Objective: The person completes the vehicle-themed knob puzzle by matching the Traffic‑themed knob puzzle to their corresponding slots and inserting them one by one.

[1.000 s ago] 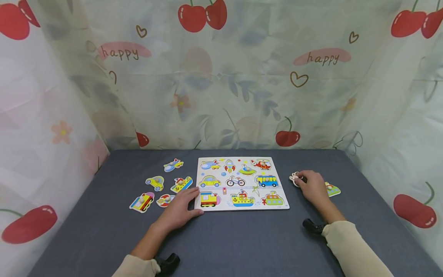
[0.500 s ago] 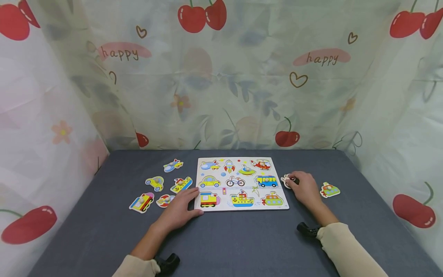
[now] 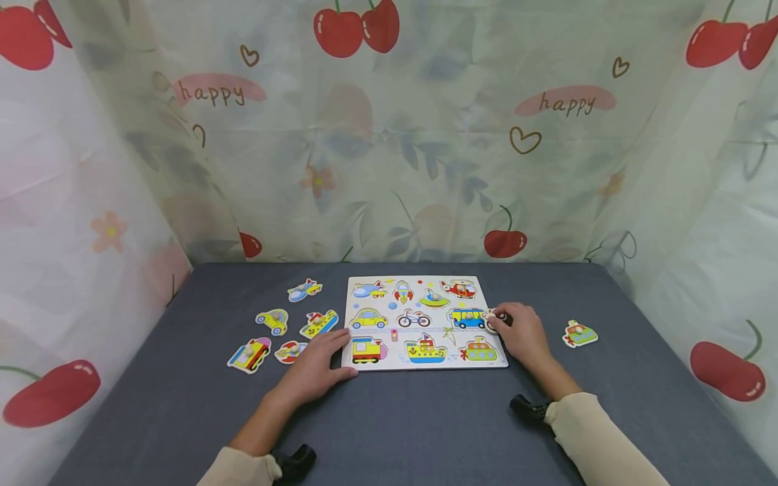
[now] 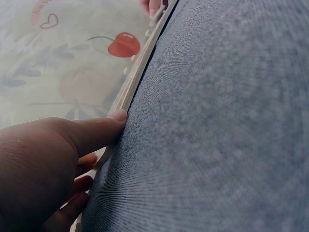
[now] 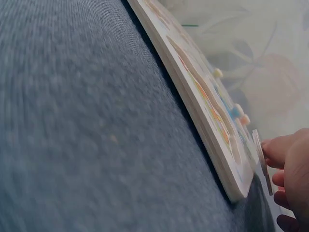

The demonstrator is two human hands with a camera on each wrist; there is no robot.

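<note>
A white wooden puzzle board (image 3: pixel 398 354) printed with vehicles lies on the dark table. My left hand (image 3: pixel 313 364) rests at its near left corner, thumb on the front edge and fingers along the left side; in the left wrist view the thumb (image 4: pixel 99 133) touches the rim. With thumb and fingertips, my right hand (image 3: pixel 524 332) pinches a small white puzzle piece (image 3: pixel 489 320), seen nearly edge-on in the right wrist view. The piece overlaps the board's right edge beside the bus (image 3: pixel 468 318); its front picture is mostly hidden, so I cannot tell which vehicle it shows.
Left of the board lie loose pieces: a plane (image 3: pixel 304 290), a car (image 3: pixel 271 322), a ship (image 3: pixel 319 323), a train (image 3: pixel 249 355) and a red-and-yellow piece (image 3: pixel 290 352) partly behind my left hand. A green submarine piece (image 3: pixel 579 333) lies far right. Patterned cloth (image 3: pixel 389 169) hangs behind the table.
My right hand has moved left with the white puzzle piece, from beside the submarine piece to the board's right edge. The left hand and board have stayed in place.
</note>
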